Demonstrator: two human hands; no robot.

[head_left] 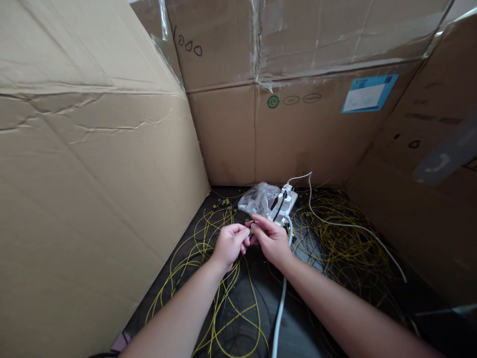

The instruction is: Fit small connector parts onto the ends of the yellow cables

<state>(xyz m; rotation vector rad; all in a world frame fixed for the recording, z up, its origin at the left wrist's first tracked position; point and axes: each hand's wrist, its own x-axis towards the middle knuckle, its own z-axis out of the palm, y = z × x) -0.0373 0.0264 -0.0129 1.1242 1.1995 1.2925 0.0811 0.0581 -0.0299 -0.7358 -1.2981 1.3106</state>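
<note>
My left hand [230, 242] and my right hand [271, 239] meet over a dark table, fingertips pinched together on a small dark piece [251, 224] joined to thin yellow wire. I cannot make out the piece itself. Just beyond the fingers lies a crumpled clear plastic bag [259, 199]. Next to it sits a white power strip [288, 201] with a black plug in it.
Loose yellow wire [337, 238] is heaped right of the hands, and more coils [208, 278] lie to the left and below. A white cable [280, 313] runs toward me. Cardboard walls [93, 189] close in the left, back and right sides.
</note>
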